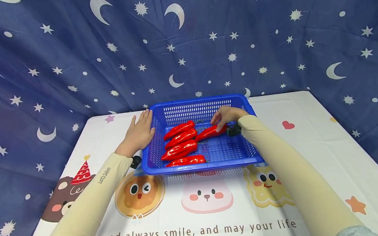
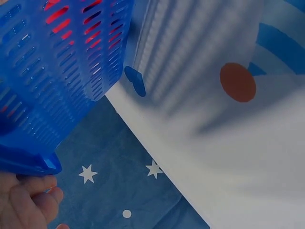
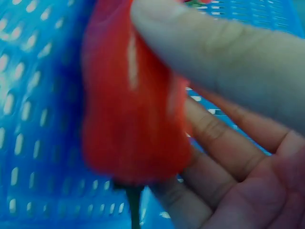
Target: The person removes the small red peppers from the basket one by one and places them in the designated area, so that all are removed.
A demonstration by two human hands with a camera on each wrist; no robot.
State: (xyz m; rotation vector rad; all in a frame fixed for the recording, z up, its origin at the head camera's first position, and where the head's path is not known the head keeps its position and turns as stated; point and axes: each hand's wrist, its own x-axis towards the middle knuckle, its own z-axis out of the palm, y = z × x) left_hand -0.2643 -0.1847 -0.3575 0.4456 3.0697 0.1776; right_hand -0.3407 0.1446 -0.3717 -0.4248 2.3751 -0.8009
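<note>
A blue plastic basket (image 1: pixel 205 165) holds several red chili peppers (image 1: pixel 179 150), laid in its left half with stems to the right. My right hand (image 1: pixel 225 116) is inside the basket, pinching another red pepper (image 3: pixel 136 109) between thumb and fingers. That pepper's green stem points toward the wrist in the right wrist view, and its tip lies close to the others in the head view. My left hand (image 1: pixel 139 132) rests against the basket's left rim with fingers extended. In the left wrist view only part of that hand shows, touching the rim.
The basket stands on a white table (image 1: pixel 287 107) whose cover has printed cartoon figures and lettering. A dark blue curtain (image 1: pixel 204 51) with moons and stars hangs directly behind the table.
</note>
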